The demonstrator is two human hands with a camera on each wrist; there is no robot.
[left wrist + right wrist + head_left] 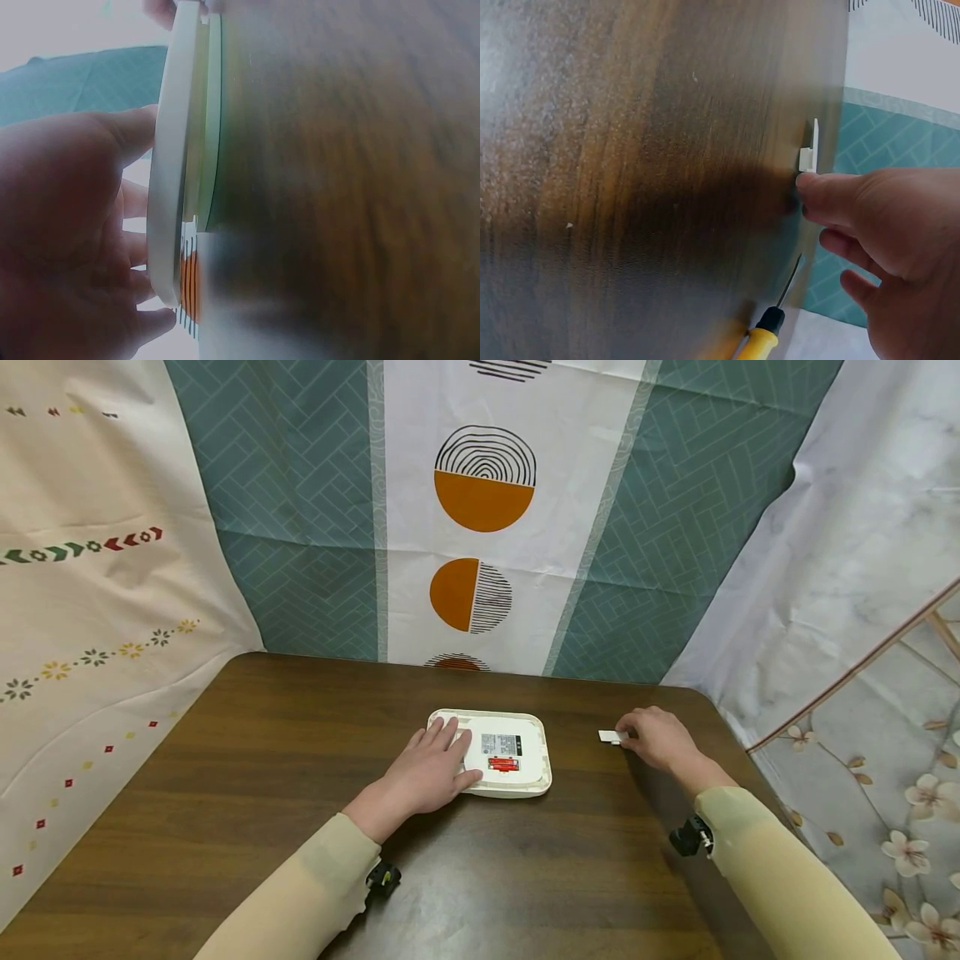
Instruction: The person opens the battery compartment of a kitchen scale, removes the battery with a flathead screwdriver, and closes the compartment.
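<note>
Left hand flat, fingers spread on white device; right hand fingertips on small white piece.

Dark wood-grain worktop with rounded corners, lit evenly with soft glare near its front edge. Behind the worktop hung a teal herringbone curtain with a white centre strip of orange half-circles. Left of the worktop, a cream patterned cloth; right of it, a pale floral sheet.

Makeshift home setup, wooden table, patterned cloth backdrops
</note>
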